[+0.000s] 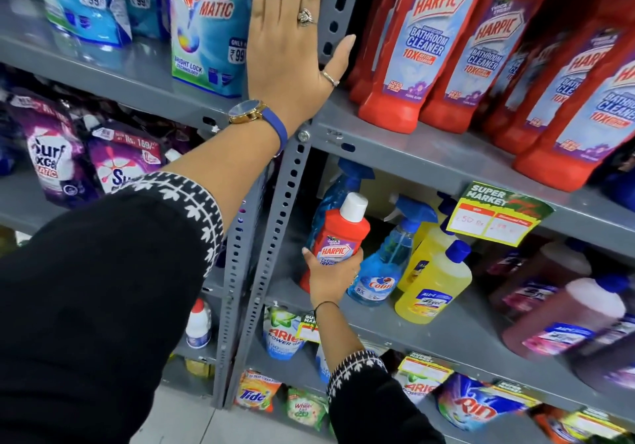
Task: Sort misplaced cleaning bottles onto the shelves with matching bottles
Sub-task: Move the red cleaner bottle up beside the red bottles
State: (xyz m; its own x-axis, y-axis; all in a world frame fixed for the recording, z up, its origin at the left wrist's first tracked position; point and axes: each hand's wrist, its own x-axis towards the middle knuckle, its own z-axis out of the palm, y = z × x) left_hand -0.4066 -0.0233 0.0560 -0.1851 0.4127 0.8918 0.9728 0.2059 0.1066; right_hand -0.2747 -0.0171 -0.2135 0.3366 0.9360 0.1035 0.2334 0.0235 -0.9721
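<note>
Shelving (429, 155) of grey perforated metal carries glossy red Harpic bottles (405, 52) above. Left hand (292, 41) lies flat against the upright, fingers together, thumb spread. Right hand (335, 277) wraps its fingers round a small red Harpic bottle (338, 234) at the middle shelf, beside a blue Colin spray bottle (385, 265); its long axis stands near upright, white cap tilted up-right.

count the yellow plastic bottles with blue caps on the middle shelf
2: one yellow plastic bottle with blue cap leaning at the front, another behind it beside the blue spray bottle. More may be hidden behind.
</note>
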